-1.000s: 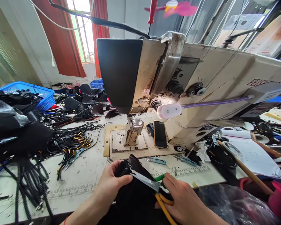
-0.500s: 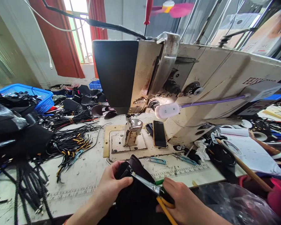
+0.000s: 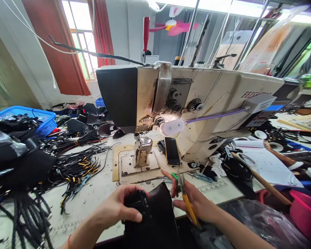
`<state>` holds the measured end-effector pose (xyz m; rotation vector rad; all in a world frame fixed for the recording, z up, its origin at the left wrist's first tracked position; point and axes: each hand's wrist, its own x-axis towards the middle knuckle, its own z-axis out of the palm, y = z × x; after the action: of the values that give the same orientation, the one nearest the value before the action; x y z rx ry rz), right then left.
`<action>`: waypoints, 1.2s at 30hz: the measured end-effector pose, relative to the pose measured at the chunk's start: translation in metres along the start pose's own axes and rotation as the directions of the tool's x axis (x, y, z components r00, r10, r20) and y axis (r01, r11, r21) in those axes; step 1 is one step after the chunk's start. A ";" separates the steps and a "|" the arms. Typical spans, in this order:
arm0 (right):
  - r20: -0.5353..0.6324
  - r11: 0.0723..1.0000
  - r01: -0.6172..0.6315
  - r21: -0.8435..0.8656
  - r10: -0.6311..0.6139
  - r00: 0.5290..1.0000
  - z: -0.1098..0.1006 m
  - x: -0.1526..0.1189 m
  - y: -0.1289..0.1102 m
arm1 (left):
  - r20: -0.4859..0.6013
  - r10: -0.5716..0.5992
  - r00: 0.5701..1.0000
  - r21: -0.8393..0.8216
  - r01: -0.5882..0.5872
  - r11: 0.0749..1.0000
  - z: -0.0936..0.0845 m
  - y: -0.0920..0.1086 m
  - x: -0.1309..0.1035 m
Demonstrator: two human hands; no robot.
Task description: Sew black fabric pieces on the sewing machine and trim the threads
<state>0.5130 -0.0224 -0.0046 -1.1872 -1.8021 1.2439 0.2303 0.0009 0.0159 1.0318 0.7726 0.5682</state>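
Black material (image 3: 158, 214) is pinched between the thumb and fingers of my left hand (image 3: 119, 207), low in the middle of the view. A small strip with pale lettering (image 3: 145, 202) shows on it beside my thumb. My right hand (image 3: 194, 199), to the right of the material, holds scissors (image 3: 186, 200) with yellow and green handles. Their blades point up, apart from the material, and some of my right fingers are stretched out. Behind both hands stands a sewing machine (image 3: 212, 90) with its metal post (image 3: 142, 154) and a lit lamp (image 3: 172, 127).
A phone (image 3: 172, 151) lies right of the post. Thread snips (image 3: 200, 177) rest on the table (image 3: 93, 197) behind my right hand. Black cords (image 3: 80, 166) and a blue basket (image 3: 45, 121) are at the left, a pink container (image 3: 305, 211) at the lower right.
The scissors have come away from the material and turned upward, and my right hand has opened partly around them. My left hand keeps its hold. The camera view has shifted.
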 end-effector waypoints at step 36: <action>0.111 0.998 0.000 -0.067 0.008 0.994 0.039 0.020 -0.033 | -0.330 0.140 0.934 0.158 -0.091 0.983 0.031 -0.025 0.014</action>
<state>0.4615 -0.0230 0.0131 -1.1791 -1.9370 1.2839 0.2651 -0.0158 -0.0022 1.1289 1.0735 0.8171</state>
